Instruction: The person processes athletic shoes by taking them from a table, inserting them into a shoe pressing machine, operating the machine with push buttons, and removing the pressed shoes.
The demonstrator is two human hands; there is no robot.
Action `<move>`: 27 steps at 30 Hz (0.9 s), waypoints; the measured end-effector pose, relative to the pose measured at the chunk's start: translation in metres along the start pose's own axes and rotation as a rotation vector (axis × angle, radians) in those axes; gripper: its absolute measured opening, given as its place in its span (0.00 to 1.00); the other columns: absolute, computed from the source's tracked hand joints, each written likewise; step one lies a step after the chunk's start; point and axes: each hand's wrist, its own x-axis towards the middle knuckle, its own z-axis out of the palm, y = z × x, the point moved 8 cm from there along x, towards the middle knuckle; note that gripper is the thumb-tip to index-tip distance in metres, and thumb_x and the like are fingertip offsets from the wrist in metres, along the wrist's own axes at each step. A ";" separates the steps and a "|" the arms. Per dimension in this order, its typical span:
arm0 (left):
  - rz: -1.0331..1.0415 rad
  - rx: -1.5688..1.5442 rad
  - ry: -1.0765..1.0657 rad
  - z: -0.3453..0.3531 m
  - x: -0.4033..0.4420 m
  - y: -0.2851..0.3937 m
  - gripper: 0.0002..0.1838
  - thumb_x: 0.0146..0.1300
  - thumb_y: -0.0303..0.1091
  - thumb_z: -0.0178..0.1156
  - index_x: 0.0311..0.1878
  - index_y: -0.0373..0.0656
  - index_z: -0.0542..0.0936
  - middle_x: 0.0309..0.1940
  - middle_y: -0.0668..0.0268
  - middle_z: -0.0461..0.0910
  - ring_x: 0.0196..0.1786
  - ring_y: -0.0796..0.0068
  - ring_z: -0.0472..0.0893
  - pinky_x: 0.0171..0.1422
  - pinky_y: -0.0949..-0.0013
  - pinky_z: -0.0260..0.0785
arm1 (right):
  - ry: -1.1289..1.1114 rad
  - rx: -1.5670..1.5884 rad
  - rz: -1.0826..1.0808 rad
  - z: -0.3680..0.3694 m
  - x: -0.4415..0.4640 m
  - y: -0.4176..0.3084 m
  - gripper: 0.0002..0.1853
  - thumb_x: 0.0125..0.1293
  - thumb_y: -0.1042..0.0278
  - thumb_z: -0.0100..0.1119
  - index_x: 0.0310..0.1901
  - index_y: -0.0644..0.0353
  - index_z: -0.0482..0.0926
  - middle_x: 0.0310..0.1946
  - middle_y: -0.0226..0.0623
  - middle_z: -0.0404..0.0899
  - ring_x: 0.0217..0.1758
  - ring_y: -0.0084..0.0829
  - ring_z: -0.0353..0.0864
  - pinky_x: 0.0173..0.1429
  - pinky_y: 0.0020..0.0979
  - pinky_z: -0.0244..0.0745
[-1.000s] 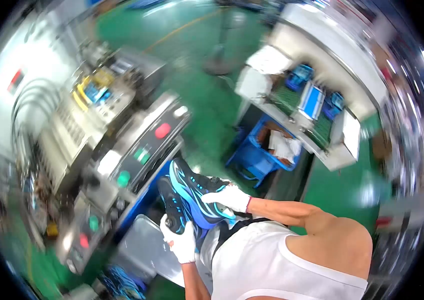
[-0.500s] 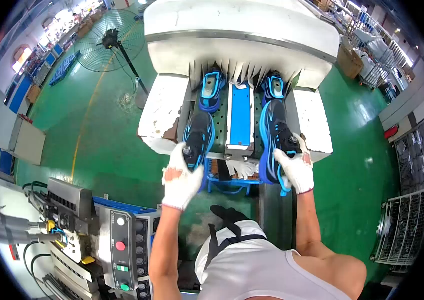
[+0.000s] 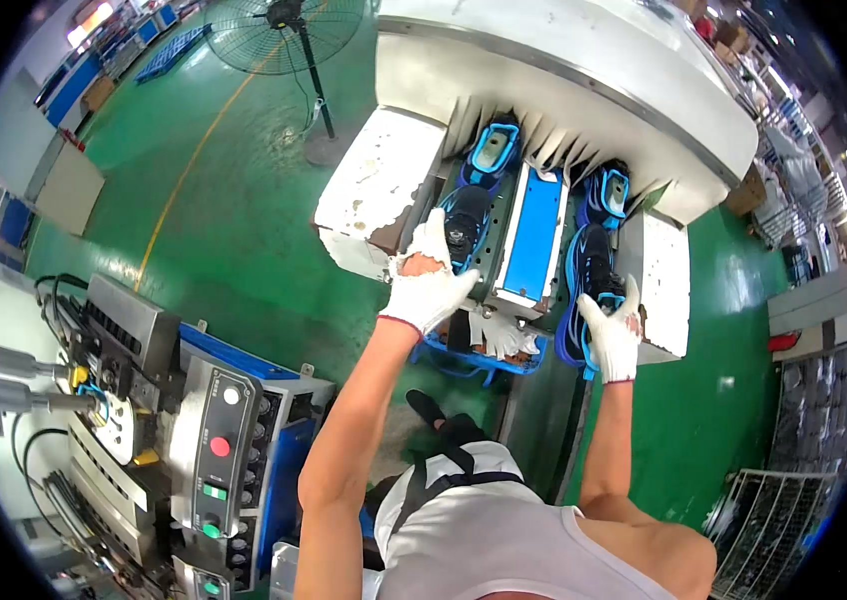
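My left hand [image 3: 428, 284], in a white glove with bare skin showing at the back, holds the heel end of a black and blue sneaker [image 3: 470, 206]. The shoe lies toe-inward on the left perforated track, its heel partly hidden by my fingers. On the right track, my gloved right hand [image 3: 612, 336] grips the rear of another matching sneaker [image 3: 594, 256], thumb and fingers on either side. Just beyond them, a left sneaker [image 3: 493, 150] and a right sneaker [image 3: 608, 190] stand by the hanging strip curtain [image 3: 559, 147], heels toward me.
A blue-topped divider [image 3: 532, 235] separates the tracks of the white machine [image 3: 564, 65]. Below its front, gloves [image 3: 500, 335] lie on a blue rack. A control panel [image 3: 221, 450] stands at lower left, a floor fan [image 3: 314, 80] at upper left, and a wire rack [image 3: 769, 525] at lower right.
The view has turned, shifting the machine rightward and tilting it. Both held sneakers have slid farther along the tracks toward the curtain, with my hands still at their heels.
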 end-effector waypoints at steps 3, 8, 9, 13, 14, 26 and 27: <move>-0.037 -0.027 -0.023 -0.005 -0.011 -0.003 0.55 0.60 0.48 0.72 0.82 0.33 0.53 0.74 0.38 0.66 0.76 0.41 0.69 0.80 0.51 0.63 | 0.081 0.000 -0.117 -0.010 -0.020 -0.008 0.55 0.60 0.47 0.77 0.80 0.69 0.58 0.76 0.60 0.66 0.81 0.53 0.66 0.82 0.43 0.62; 0.054 -0.207 0.178 -0.039 -0.054 -0.004 0.51 0.60 0.43 0.75 0.79 0.30 0.59 0.71 0.39 0.69 0.73 0.43 0.73 0.77 0.53 0.66 | 0.161 0.679 -0.409 -0.038 -0.105 -0.092 0.43 0.64 0.74 0.67 0.79 0.71 0.59 0.79 0.57 0.62 0.83 0.51 0.62 0.85 0.47 0.57; 0.114 -0.223 0.298 -0.044 -0.077 -0.012 0.48 0.61 0.42 0.75 0.77 0.30 0.63 0.69 0.40 0.71 0.72 0.45 0.74 0.76 0.54 0.67 | -0.002 0.809 -0.528 -0.024 -0.128 -0.107 0.42 0.64 0.77 0.65 0.79 0.72 0.59 0.78 0.57 0.64 0.82 0.51 0.63 0.84 0.49 0.59; -0.096 -0.237 0.356 -0.025 -0.204 -0.097 0.38 0.61 0.40 0.74 0.71 0.33 0.72 0.63 0.44 0.79 0.62 0.48 0.83 0.68 0.52 0.75 | -1.189 1.112 -0.502 0.087 -0.262 -0.172 0.31 0.68 0.81 0.63 0.72 0.72 0.69 0.70 0.54 0.76 0.71 0.48 0.79 0.77 0.46 0.72; -0.191 -0.221 0.379 -0.008 -0.262 -0.143 0.35 0.62 0.39 0.73 0.69 0.34 0.74 0.61 0.44 0.81 0.59 0.48 0.84 0.66 0.51 0.77 | -1.523 0.997 -0.299 0.126 -0.313 -0.171 0.29 0.69 0.81 0.63 0.72 0.70 0.70 0.69 0.53 0.77 0.70 0.46 0.80 0.76 0.44 0.72; -2.360 0.108 1.256 0.089 -1.187 0.023 0.23 0.67 0.52 0.63 0.55 0.43 0.82 0.49 0.48 0.88 0.54 0.43 0.86 0.59 0.47 0.78 | -1.787 -0.111 -1.018 0.286 -0.567 -0.104 0.29 0.71 0.74 0.66 0.71 0.70 0.71 0.65 0.56 0.80 0.68 0.42 0.82 0.71 0.39 0.77; -2.477 0.171 1.233 0.077 -1.208 0.053 0.26 0.67 0.54 0.61 0.59 0.44 0.81 0.50 0.47 0.87 0.58 0.44 0.85 0.63 0.47 0.76 | -1.768 -0.180 -1.047 0.285 -0.581 -0.102 0.29 0.71 0.73 0.66 0.71 0.70 0.71 0.65 0.55 0.80 0.67 0.42 0.82 0.71 0.39 0.77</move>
